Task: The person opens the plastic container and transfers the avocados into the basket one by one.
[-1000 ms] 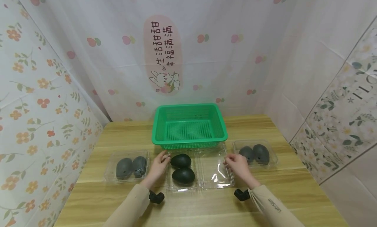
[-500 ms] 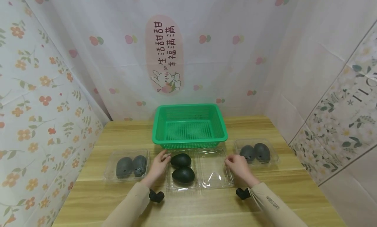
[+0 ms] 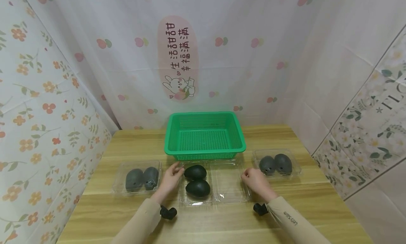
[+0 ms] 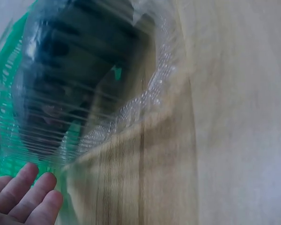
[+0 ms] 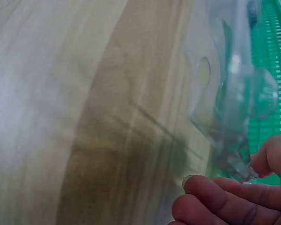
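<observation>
In the head view an unfolded clear plastic clamshell box (image 3: 182, 201) lies in front of the green basket. Its left half holds two dark egg-shaped fruits, which look like avocados (image 3: 198, 188). My left hand (image 3: 171, 175) grips the box's left rim near the far corner; in the left wrist view several fingertips (image 4: 49, 199) show below the rim, with the thumb mostly cut off. At the other side my right hand (image 3: 255, 180) pinches the right edge of the bare lid half (image 3: 229, 184). The right wrist view shows thumb and fingers at the lid's corner (image 5: 241, 171).
A green mesh basket (image 3: 205, 153) stands at the back, with nothing in it. Closed clear boxes stand at the left (image 3: 120, 187) and right (image 3: 295, 166), each with two dark fruits. A wooden table (image 3: 209, 226) extends below, with curtains around it.
The lid half's right edge has shifted slightly left, with my right hand on it. The glare on the lid has shrunk. My left hand and the dark fruits stay nearly still.
</observation>
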`<control>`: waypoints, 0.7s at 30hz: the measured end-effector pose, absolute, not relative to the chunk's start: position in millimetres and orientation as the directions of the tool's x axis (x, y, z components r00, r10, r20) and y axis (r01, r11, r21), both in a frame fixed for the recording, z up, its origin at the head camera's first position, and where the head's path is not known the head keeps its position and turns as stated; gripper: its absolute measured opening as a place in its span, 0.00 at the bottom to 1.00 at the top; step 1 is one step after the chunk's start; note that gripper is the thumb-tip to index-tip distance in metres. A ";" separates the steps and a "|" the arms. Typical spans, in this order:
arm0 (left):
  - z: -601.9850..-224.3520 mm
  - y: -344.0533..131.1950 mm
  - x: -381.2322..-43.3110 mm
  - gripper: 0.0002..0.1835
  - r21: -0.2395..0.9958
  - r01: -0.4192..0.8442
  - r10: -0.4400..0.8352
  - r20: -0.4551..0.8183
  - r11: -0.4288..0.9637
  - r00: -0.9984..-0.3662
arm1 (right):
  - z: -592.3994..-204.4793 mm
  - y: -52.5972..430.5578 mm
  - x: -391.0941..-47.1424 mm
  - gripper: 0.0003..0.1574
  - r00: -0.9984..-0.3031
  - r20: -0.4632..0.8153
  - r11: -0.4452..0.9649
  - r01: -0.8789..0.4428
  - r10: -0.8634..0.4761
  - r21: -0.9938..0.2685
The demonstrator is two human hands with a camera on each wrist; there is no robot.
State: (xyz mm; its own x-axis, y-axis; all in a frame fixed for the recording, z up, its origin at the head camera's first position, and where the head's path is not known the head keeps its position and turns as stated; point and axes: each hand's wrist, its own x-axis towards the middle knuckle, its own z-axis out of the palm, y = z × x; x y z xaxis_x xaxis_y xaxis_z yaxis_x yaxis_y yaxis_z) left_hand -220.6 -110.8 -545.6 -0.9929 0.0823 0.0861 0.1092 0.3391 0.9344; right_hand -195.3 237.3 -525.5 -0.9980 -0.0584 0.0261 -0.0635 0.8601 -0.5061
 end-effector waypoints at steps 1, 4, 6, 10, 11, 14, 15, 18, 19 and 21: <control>-545.4 -110.6 -219.6 0.26 0.933 0.110 0.084 0.087 0.343 -0.993 | -526.7 237.0 -195.4 0.17 -0.998 0.023 0.863 -0.064 -0.061 -0.501; -544.8 -110.7 -215.8 0.27 0.928 0.109 0.091 0.082 0.356 -0.992 | -530.8 236.7 -195.9 0.18 -0.997 0.028 0.876 -0.074 -0.069 -0.476; -544.5 -110.9 -213.1 0.27 0.926 0.103 0.101 0.070 0.363 -0.992 | -532.9 236.4 -196.5 0.19 -0.996 0.036 0.882 -0.086 -0.079 -0.464; -543.5 -111.6 -207.0 0.28 0.927 0.069 0.115 0.028 0.369 -0.993 | -534.7 235.9 -197.7 0.22 -0.994 0.050 0.887 -0.107 -0.094 -0.449; -543.4 -111.7 -205.7 0.28 0.927 0.061 0.117 0.018 0.370 -0.993 | -534.7 235.8 -197.8 0.22 -0.994 0.052 0.887 -0.109 -0.096 -0.449; -542.4 -111.9 -201.9 0.28 0.939 0.033 0.116 -0.008 0.342 -0.993 | -534.3 236.0 -198.3 0.22 -0.994 0.046 0.888 -0.109 -0.098 -0.447; -541.8 -112.0 -200.8 0.28 0.941 0.026 0.114 -0.013 0.336 -0.993 | -534.2 236.1 -198.4 0.21 -0.994 0.047 0.888 -0.111 -0.100 -0.445; -540.9 -112.6 -199.3 0.27 0.944 0.020 0.108 -0.017 0.330 -0.994 | -534.9 236.1 -199.3 0.19 -0.994 0.045 0.893 -0.113 -0.104 -0.436; -540.7 -112.8 -199.2 0.26 0.943 0.019 0.105 -0.017 0.332 -0.994 | -535.2 235.9 -199.5 0.19 -0.993 0.047 0.895 -0.115 -0.105 -0.432; -540.2 -113.2 -199.2 0.26 0.934 0.022 0.099 -0.014 0.356 -0.995 | -536.4 235.8 -199.9 0.19 -0.993 0.056 0.897 -0.122 -0.108 -0.424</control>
State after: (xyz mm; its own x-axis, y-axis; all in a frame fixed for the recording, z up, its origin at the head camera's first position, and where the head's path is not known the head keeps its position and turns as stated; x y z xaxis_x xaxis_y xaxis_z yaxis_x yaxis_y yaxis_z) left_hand -199.2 -113.2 -540.2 -0.9949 0.0995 -0.0142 0.0223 0.3564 0.9341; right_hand -199.9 235.8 -536.4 -0.9925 -0.1081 0.0562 -0.1218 0.8972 -0.4244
